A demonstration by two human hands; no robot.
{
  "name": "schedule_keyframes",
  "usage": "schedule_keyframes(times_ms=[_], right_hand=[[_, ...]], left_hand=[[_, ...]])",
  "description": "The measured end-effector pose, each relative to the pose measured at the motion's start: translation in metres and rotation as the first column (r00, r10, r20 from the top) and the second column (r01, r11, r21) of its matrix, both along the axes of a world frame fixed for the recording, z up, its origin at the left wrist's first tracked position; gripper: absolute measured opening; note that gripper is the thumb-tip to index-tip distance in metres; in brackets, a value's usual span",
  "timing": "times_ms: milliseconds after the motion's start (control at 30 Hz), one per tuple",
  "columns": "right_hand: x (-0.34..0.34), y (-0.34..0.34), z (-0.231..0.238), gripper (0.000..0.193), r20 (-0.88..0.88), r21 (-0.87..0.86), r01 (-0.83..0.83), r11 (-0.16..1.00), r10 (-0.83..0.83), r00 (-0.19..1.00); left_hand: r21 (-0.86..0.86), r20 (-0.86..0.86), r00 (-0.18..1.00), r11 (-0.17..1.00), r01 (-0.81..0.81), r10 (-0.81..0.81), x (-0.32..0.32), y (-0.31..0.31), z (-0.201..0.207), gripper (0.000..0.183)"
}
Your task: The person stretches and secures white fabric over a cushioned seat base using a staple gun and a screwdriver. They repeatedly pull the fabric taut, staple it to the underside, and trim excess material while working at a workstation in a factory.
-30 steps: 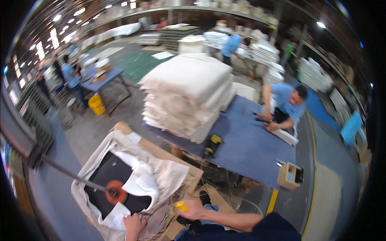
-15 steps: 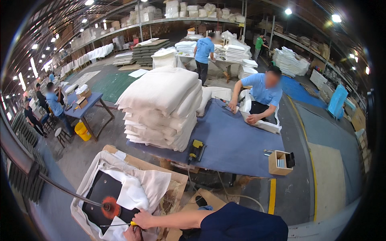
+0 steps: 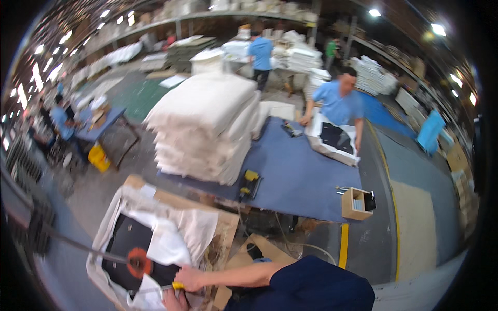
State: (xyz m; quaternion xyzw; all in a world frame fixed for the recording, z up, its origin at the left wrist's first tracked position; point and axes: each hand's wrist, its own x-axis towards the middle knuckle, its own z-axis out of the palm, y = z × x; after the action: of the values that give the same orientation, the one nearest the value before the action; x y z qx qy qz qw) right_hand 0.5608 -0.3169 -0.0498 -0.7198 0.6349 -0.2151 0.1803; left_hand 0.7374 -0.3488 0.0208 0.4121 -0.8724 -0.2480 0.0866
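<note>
My right hand (image 3: 190,278) is closed around the yellow handle of a screwdriver (image 3: 178,285). Its thin shaft points left across a flap of white fabric (image 3: 149,293). Just below, my left hand (image 3: 174,300) appears closed on the edge of that flap, its fingers partly cut off by the lower rim and blurred. Both hands are at the near corner of a cushion-like piece (image 3: 96,259) wrapped in off-white cloth. A black panel (image 3: 126,236) shows inside its turned-over border. A red-orange disc (image 3: 139,263) on a metal rod stands against the panel.
Beyond is a blue-topped table (image 3: 290,181) with a tall stack of white cushions (image 3: 199,124), a yellow-and-black staple gun (image 3: 250,184) and a wooden box (image 3: 357,203). Across it, a co-worker (image 3: 337,103) handles another white-covered piece. A yellow bucket (image 3: 99,157) stands left.
The view has shifted slightly and blurred. My hands keep nearly the same place on the piece. The co-worker across the table has straightened and turned the white-covered piece, hands now at its sides.
</note>
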Motion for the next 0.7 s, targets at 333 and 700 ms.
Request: schedule_keyframes(times_ms=[333,700], right_hand=[[-0.028,0.045,0.047,0.034,0.192,-0.125,-0.208,0.97,0.229,0.954],[0.005,-0.034,0.18,0.024,0.404,-0.251,-0.178,0.951,0.27,0.874]], left_hand=[[-0.321,-0.035,0.999,0.946,-0.04,0.031,0.023,0.038,-0.021,0.036],[-0.274,-0.405,0.89,0.9,-0.338,0.21,0.021,0.066,-0.05,0.034]])
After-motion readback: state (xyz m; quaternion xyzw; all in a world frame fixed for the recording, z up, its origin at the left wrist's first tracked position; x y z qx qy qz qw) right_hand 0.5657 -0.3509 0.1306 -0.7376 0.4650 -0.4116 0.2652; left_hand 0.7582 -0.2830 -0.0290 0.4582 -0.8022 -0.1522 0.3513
